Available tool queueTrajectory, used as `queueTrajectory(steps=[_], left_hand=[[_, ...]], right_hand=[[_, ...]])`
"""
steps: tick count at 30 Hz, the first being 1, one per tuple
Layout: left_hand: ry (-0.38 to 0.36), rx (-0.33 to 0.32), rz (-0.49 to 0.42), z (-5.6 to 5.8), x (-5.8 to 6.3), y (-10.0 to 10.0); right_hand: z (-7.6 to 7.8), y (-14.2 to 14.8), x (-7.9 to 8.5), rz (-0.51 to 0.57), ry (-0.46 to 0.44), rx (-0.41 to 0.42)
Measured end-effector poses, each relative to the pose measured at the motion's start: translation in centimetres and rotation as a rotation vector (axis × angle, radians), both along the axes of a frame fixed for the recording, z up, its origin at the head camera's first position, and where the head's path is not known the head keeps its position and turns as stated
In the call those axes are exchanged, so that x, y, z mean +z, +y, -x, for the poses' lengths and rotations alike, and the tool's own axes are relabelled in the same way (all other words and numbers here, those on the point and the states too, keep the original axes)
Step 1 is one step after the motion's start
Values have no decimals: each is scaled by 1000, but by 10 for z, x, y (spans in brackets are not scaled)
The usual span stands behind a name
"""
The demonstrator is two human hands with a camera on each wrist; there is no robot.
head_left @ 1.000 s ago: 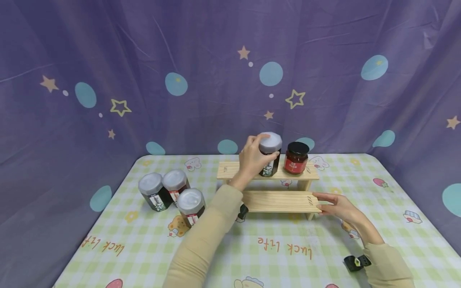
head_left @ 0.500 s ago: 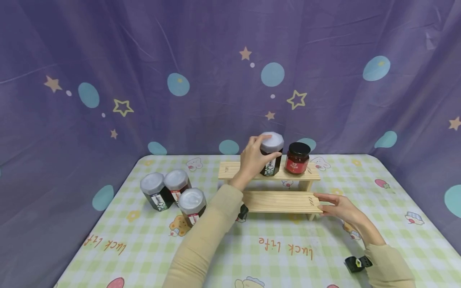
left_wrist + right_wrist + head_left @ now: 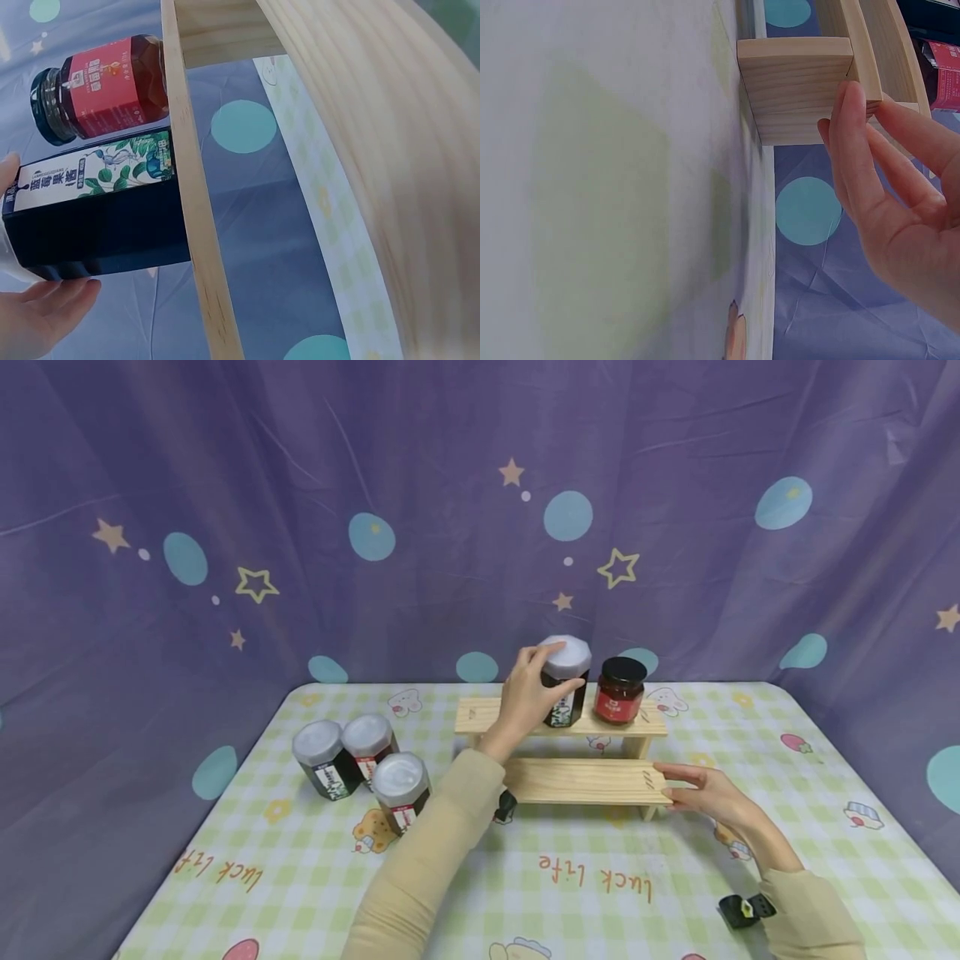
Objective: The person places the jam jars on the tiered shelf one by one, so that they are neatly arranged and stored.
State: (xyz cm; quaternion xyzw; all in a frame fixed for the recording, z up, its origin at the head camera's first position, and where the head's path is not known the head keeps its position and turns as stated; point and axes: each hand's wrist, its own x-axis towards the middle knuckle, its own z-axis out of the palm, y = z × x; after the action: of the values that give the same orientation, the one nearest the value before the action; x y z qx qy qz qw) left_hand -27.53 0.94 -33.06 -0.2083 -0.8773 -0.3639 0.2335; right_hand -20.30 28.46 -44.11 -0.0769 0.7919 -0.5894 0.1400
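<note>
A two-step wooden shelf (image 3: 581, 781) stands on the table. On its upper board, a dark jam jar (image 3: 564, 706) with a frosted lid stands upright. My left hand (image 3: 519, 693) holds this jar near the top, thumb on one side and fingers on the other; in the left wrist view its label shows blueberries and leaves. Just right of it is a smaller red-labelled jar (image 3: 618, 693) with a black lid. My right hand (image 3: 708, 793) pinches the right end of the lower board, thumb at the front corner, as the right wrist view (image 3: 907, 202) also shows of that hand.
Three more frosted-lid jars, a left one (image 3: 326, 760), a rear one (image 3: 369, 745) and a front one (image 3: 401, 789), stand close together left of the shelf. The left forearm crosses beside the front one. A purple curtain (image 3: 450, 460) hangs behind the checked tablecloth (image 3: 585, 918).
The view shifts slightly between the first two frames. Otherwise the hands, the jars and the shelf stay nearly still; the left hand's thumb moves only a little at the jar.
</note>
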Motion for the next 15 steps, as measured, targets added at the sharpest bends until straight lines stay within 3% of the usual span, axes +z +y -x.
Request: queueTrajectory(steps=[7,15], left_hand=[[54,-30,-46,-5,-3,-9],[175,-46,-126,-17,-9,-21]], right_hand=[[1,0,-1,-6,-8,-3],[0,0,1,-4,-6,3]])
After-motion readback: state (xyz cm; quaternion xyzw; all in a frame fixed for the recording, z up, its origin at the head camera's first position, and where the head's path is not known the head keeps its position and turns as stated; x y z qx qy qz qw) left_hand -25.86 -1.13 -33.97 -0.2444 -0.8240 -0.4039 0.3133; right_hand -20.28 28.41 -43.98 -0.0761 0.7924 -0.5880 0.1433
